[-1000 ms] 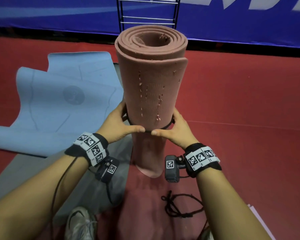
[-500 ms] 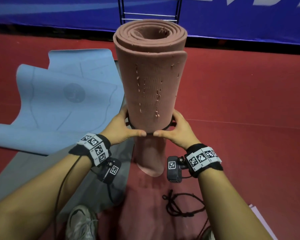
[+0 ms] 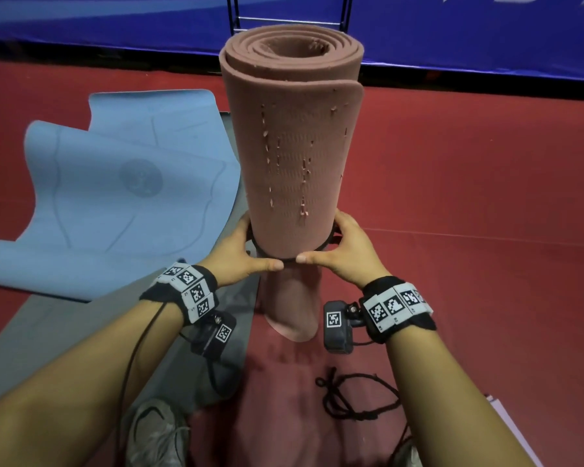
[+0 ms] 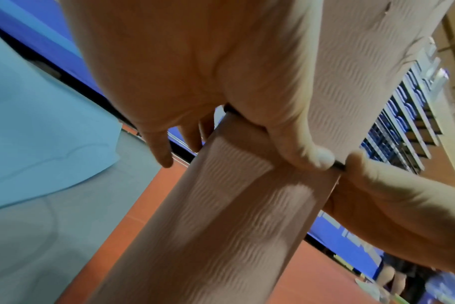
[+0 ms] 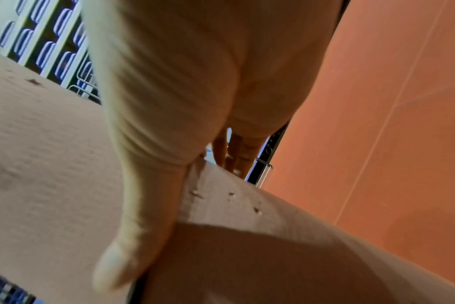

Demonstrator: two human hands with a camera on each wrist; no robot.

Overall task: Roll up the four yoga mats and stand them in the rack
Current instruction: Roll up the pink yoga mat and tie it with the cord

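I hold a rolled pink yoga mat (image 3: 294, 146) upright, its lower end just above the red floor. A thin black strap (image 3: 289, 259) rings the roll about a third of the way up. My left hand (image 3: 250, 251) and right hand (image 3: 344, 254) grip the strap from either side, thumbs nearly meeting in front. In the left wrist view the thumb presses the strap (image 4: 338, 164) against the mat (image 4: 234, 216). The right wrist view shows the right hand (image 5: 182, 144) on the mat (image 5: 247, 246). The rack (image 3: 289, 20) stands behind the roll, mostly hidden.
A light blue mat (image 3: 132, 180) lies partly unrolled on the left, over a grey mat (image 3: 64, 332) flat beneath my left arm. A loose black cord (image 3: 354, 396) lies on the floor near my right arm. My shoe (image 3: 155, 436) shows at the bottom. A blue banner lines the back.
The top of the pink roll has come slightly nearer and higher in view. Both hands keep the same grip at the strap.
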